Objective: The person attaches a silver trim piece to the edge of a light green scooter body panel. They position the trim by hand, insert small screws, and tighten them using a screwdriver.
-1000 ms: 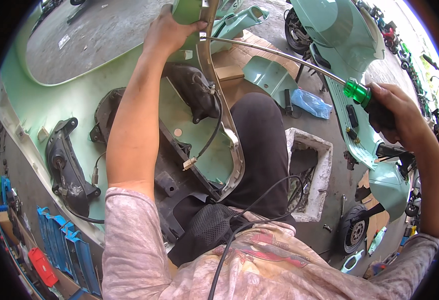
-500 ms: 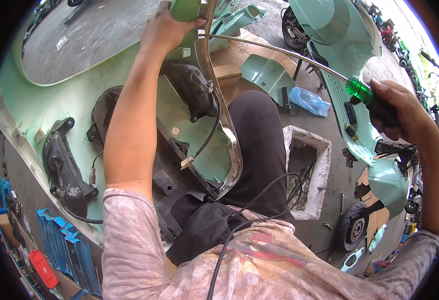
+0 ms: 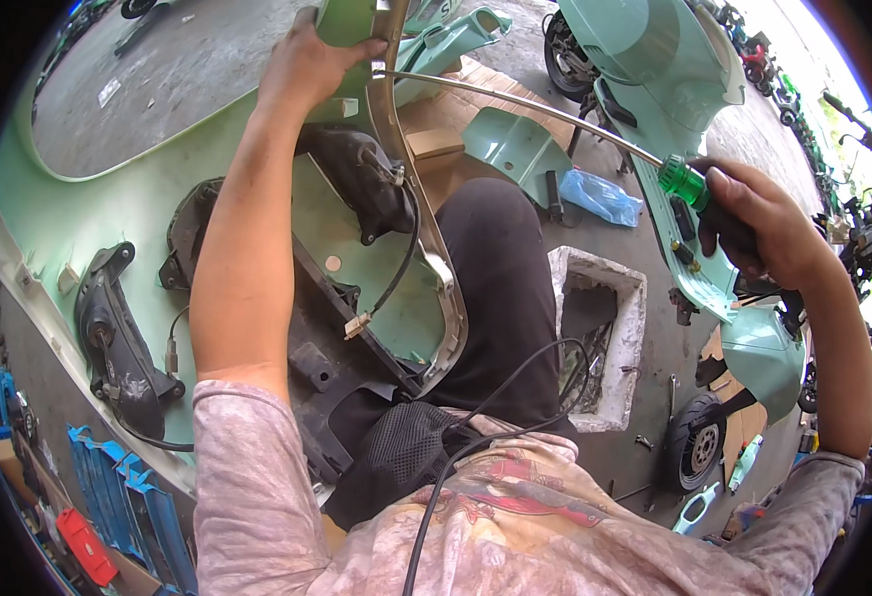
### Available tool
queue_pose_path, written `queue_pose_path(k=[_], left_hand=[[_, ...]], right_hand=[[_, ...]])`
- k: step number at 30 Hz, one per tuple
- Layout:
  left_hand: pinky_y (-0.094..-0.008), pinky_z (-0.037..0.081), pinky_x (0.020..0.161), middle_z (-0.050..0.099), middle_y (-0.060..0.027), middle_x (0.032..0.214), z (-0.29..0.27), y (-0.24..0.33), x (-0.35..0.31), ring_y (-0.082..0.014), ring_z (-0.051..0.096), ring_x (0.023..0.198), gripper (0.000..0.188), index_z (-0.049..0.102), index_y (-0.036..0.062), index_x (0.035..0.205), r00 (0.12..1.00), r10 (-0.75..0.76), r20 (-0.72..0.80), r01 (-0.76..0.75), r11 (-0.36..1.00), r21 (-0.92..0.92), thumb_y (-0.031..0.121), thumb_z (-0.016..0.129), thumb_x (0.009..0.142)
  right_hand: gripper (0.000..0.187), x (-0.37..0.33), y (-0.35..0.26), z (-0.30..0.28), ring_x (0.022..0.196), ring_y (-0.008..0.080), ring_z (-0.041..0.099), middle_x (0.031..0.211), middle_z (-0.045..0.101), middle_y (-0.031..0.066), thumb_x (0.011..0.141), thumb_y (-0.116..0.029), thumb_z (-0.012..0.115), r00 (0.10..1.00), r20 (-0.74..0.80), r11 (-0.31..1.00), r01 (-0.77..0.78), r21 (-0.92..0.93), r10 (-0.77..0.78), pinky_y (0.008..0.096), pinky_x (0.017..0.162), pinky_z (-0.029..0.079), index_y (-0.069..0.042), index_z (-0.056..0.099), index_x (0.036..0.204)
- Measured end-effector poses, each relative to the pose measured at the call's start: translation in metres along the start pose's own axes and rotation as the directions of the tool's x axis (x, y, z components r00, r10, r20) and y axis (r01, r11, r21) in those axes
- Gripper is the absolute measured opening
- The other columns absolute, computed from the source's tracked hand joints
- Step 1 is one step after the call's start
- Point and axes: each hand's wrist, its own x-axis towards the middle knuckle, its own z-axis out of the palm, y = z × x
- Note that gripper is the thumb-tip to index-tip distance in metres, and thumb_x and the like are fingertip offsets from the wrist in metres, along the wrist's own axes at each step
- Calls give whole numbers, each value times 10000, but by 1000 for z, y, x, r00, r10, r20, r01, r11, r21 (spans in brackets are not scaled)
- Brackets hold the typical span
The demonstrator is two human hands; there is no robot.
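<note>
A large pale-green scooter body panel lies across my lap, its inner side up. My left hand grips its far edge, thumb on the greyish rim. My right hand is wrapped round a long screwdriver with a green and black handle. The shaft runs leftward, and its tip meets the panel's rim just below my left thumb. Black lamp-like units with cables are fixed inside the panel. A white connector hangs from one cable, beside a black plastic frame.
A white foam box stands right of my knee. Beyond it lie a blue plastic bag, a green cover piece and cardboard. A green scooter body and a wheel are at right. A black cable crosses my shirt.
The whole scene has shifted slightly left in view. Both hands keep their grips, and the screwdriver tip stays at the panel's rim.
</note>
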Motion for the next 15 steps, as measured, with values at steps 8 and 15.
queue_pose_path(k=[8,15], left_hand=[[-426,480,948,625,-239,1202,8,16,-2,-376,594,1147,851,494,-1,1311,990,-137,-38,136,990,-38,464,844,690],[-462,484,945,660,-207,1156,15,-18,7,-369,610,1128,846,533,9,1251,998,-55,19,55,998,3,584,792,687]], right_hand=[[366,-12,6,3,699,164,612,792,632,112,941,-305,632,876,-189,779,274,-564,-444,307,619,473,-25,606,1175],[349,-9,-18,4,709,173,628,840,639,93,916,-268,650,983,-142,948,66,-311,-115,322,591,482,-47,587,1180]])
